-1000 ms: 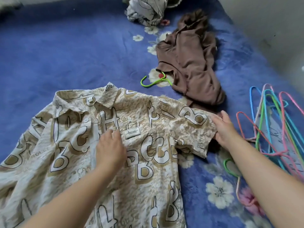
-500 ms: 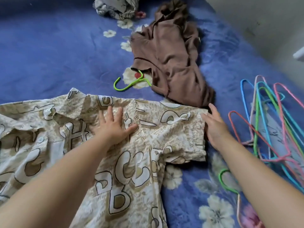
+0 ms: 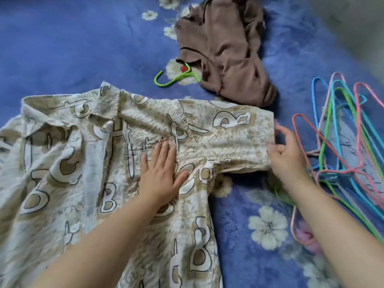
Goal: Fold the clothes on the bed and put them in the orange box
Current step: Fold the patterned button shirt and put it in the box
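Observation:
A beige short-sleeved shirt [image 3: 87, 163] printed with big letters lies spread on the blue flowered bed cover [image 3: 72, 42], collar at upper left. My left hand [image 3: 161, 175] presses flat on its chest beside the pocket, fingers straight. My right hand [image 3: 287, 154] is at the cuff of the right sleeve, thumb and fingers pinching the sleeve's hem. A crumpled brown garment [image 3: 226, 50] lies beyond the shirt at top centre. The orange box is out of view.
A green hanger [image 3: 174, 79] pokes out from under the brown garment. Several coloured wire hangers [image 3: 345, 138] lie in a pile at the right, close to my right hand. Grey floor shows past the bed's right edge [image 3: 357, 28].
My left hand slid right across the shirt's chest to below the sleeve seam. My right hand went from touching the sleeve end to pinching its hem. The view shifted.

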`<action>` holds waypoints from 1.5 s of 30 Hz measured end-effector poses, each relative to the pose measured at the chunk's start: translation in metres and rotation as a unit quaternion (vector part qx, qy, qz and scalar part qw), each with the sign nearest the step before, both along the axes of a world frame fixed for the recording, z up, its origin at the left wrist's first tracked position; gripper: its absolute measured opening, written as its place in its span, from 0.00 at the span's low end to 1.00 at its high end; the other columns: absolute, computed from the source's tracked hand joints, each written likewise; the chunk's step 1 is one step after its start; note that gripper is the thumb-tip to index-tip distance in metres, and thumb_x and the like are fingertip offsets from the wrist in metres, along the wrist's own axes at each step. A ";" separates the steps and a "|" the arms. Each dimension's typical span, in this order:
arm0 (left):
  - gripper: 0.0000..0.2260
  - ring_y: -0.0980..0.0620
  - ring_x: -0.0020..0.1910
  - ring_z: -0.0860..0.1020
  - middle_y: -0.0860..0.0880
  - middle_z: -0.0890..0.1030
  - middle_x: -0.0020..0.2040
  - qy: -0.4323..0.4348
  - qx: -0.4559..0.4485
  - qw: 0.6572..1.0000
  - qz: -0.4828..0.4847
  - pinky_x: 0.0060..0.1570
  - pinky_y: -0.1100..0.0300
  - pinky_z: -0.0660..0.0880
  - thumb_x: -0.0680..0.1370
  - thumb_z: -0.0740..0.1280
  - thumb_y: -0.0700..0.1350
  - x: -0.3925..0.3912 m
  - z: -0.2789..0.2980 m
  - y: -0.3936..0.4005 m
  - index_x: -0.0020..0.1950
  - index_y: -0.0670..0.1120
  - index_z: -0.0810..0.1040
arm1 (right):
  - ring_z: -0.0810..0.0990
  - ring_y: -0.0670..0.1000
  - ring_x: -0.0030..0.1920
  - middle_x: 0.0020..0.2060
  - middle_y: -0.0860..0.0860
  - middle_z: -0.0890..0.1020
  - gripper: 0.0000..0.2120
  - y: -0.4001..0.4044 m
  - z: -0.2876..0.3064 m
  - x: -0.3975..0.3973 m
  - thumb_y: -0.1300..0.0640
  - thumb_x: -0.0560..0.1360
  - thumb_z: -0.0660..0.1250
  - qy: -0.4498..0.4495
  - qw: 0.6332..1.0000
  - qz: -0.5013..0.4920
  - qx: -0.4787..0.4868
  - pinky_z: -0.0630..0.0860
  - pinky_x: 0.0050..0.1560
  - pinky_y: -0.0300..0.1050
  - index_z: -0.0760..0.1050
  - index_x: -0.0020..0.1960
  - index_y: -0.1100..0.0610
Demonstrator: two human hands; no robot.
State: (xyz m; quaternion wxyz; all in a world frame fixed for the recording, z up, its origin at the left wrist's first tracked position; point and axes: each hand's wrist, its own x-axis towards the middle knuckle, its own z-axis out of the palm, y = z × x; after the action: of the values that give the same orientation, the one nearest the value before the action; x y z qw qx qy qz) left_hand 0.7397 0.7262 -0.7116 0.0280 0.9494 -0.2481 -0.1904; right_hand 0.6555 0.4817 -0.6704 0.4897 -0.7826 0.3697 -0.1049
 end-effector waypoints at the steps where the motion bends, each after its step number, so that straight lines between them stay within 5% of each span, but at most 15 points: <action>1: 0.42 0.54 0.68 0.27 0.51 0.30 0.71 0.004 0.017 1.000 -0.005 0.65 0.52 0.25 0.61 0.23 0.72 0.000 -0.005 0.003 0.70 0.52 0.28 | 0.80 0.57 0.44 0.41 0.61 0.82 0.19 0.001 -0.003 -0.003 0.66 0.78 0.57 0.071 0.992 0.058 -0.083 0.70 0.42 0.46 0.65 0.67 0.58; 4: 0.37 0.53 0.71 0.29 0.49 0.33 0.75 0.017 0.032 0.999 -0.003 0.67 0.49 0.28 0.70 0.34 0.70 0.006 -0.003 0.000 0.73 0.51 0.31 | 0.75 0.68 0.52 0.52 0.69 0.77 0.19 0.009 -0.012 -0.001 0.64 0.78 0.54 0.215 0.945 0.124 -0.215 0.69 0.44 0.53 0.61 0.69 0.61; 9: 0.27 0.52 0.75 0.38 0.50 0.41 0.77 0.010 -0.046 0.995 0.088 0.72 0.50 0.36 0.81 0.49 0.57 -0.027 0.027 0.011 0.77 0.49 0.46 | 0.71 0.63 0.59 0.57 0.64 0.74 0.26 0.028 0.000 -0.018 0.51 0.75 0.62 0.101 0.974 -0.039 -0.199 0.66 0.56 0.50 0.65 0.67 0.65; 14: 0.23 0.52 0.75 0.43 0.50 0.48 0.76 -0.006 -0.081 0.974 0.212 0.71 0.48 0.36 0.81 0.52 0.50 -0.072 0.037 0.063 0.76 0.48 0.53 | 0.75 0.57 0.43 0.38 0.54 0.75 0.11 0.113 0.000 -0.074 0.54 0.75 0.66 0.126 0.977 0.155 -0.082 0.63 0.41 0.43 0.75 0.44 0.62; 19: 0.26 0.45 0.74 0.49 0.43 0.52 0.75 0.034 -0.063 0.942 0.328 0.72 0.47 0.46 0.80 0.55 0.51 -0.112 0.038 0.105 0.75 0.44 0.52 | 0.75 0.58 0.43 0.35 0.56 0.76 0.23 0.163 -0.011 -0.109 0.40 0.75 0.57 0.249 0.920 0.278 -0.116 0.60 0.38 0.47 0.65 0.31 0.57; 24: 0.29 0.43 0.64 0.66 0.41 0.68 0.65 0.085 -0.050 0.919 0.381 0.61 0.51 0.65 0.79 0.59 0.55 -0.143 0.046 0.129 0.73 0.40 0.57 | 0.69 0.55 0.37 0.26 0.52 0.65 0.21 0.160 -0.018 -0.124 0.54 0.79 0.60 0.236 0.950 0.201 -0.036 0.51 0.35 0.49 0.59 0.30 0.57; 27: 0.21 0.46 0.46 0.74 0.45 0.76 0.48 0.145 -0.092 0.916 0.363 0.43 0.53 0.72 0.78 0.61 0.54 -0.155 0.051 0.138 0.64 0.41 0.66 | 0.73 0.56 0.43 0.36 0.54 0.74 0.06 0.163 -0.011 -0.139 0.58 0.76 0.64 0.181 0.971 0.158 0.005 0.62 0.39 0.46 0.70 0.45 0.60; 29: 0.26 0.45 0.50 0.77 0.43 0.77 0.54 0.219 -0.142 0.889 0.377 0.49 0.52 0.76 0.77 0.65 0.52 -0.168 0.053 0.144 0.70 0.41 0.62 | 0.72 0.57 0.58 0.58 0.57 0.73 0.25 0.175 -0.004 -0.165 0.53 0.72 0.68 0.174 0.966 0.189 -0.009 0.68 0.58 0.46 0.66 0.65 0.60; 31: 0.29 0.44 0.57 0.75 0.42 0.74 0.62 0.302 -0.188 0.853 0.381 0.54 0.53 0.73 0.76 0.67 0.50 -0.189 0.061 0.154 0.71 0.40 0.61 | 0.59 0.52 0.70 0.71 0.52 0.60 0.42 0.192 0.007 -0.209 0.37 0.65 0.64 0.173 0.944 0.274 -0.058 0.57 0.68 0.45 0.58 0.73 0.54; 33: 0.18 0.50 0.41 0.76 0.46 0.77 0.47 0.402 -0.246 0.789 0.393 0.39 0.60 0.74 0.76 0.67 0.48 -0.209 0.066 0.165 0.60 0.39 0.68 | 0.46 0.47 0.73 0.74 0.49 0.48 0.47 0.207 0.008 -0.255 0.30 0.60 0.59 0.173 0.896 0.393 -0.117 0.50 0.70 0.47 0.51 0.74 0.44; 35: 0.11 0.55 0.27 0.66 0.51 0.68 0.31 0.506 -0.304 0.677 0.440 0.27 0.64 0.66 0.77 0.65 0.46 -0.237 0.066 0.178 0.52 0.40 0.71 | 0.47 0.49 0.74 0.76 0.51 0.46 0.49 0.218 -0.007 -0.305 0.29 0.60 0.59 0.180 0.824 0.484 -0.234 0.52 0.72 0.49 0.47 0.75 0.45; 37: 0.04 0.56 0.22 0.61 0.51 0.63 0.26 0.527 -0.352 0.598 0.491 0.22 0.66 0.61 0.79 0.62 0.41 -0.263 0.062 0.186 0.47 0.41 0.72 | 0.66 0.55 0.68 0.74 0.54 0.58 0.41 0.229 -0.010 -0.324 0.38 0.62 0.60 0.157 0.812 0.477 -0.299 0.61 0.67 0.48 0.59 0.71 0.55; 39: 0.08 0.57 0.19 0.61 0.51 0.63 0.26 0.506 -0.365 0.585 0.517 0.20 0.66 0.59 0.79 0.61 0.36 -0.279 0.055 0.188 0.41 0.42 0.69 | 0.81 0.57 0.48 0.54 0.55 0.78 0.30 0.238 -0.007 -0.318 0.48 0.60 0.69 0.145 0.831 0.414 -0.342 0.76 0.47 0.49 0.67 0.59 0.58; 42: 0.10 0.55 0.22 0.66 0.48 0.66 0.30 0.462 -0.355 0.628 0.516 0.22 0.64 0.65 0.79 0.59 0.35 -0.293 0.052 0.183 0.38 0.43 0.66 | 0.78 0.56 0.29 0.32 0.54 0.78 0.34 0.249 -0.002 -0.293 0.59 0.43 0.79 0.200 0.812 0.390 -0.385 0.72 0.23 0.46 0.68 0.46 0.60; 45: 0.11 0.51 0.28 0.66 0.47 0.66 0.32 0.375 -0.305 0.716 0.504 0.30 0.61 0.65 0.79 0.56 0.37 -0.301 0.053 0.182 0.37 0.44 0.65 | 0.72 0.54 0.18 0.23 0.54 0.73 0.13 0.249 0.002 -0.281 0.69 0.47 0.68 0.159 0.762 0.428 -0.459 0.60 0.13 0.39 0.73 0.31 0.60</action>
State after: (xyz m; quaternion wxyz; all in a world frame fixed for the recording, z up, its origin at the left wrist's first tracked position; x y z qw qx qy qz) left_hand 0.4388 0.9083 -0.6590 0.4987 0.7247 0.2535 -0.4023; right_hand 0.3747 0.7311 -0.6686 -0.0002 -0.9962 -0.0236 0.0843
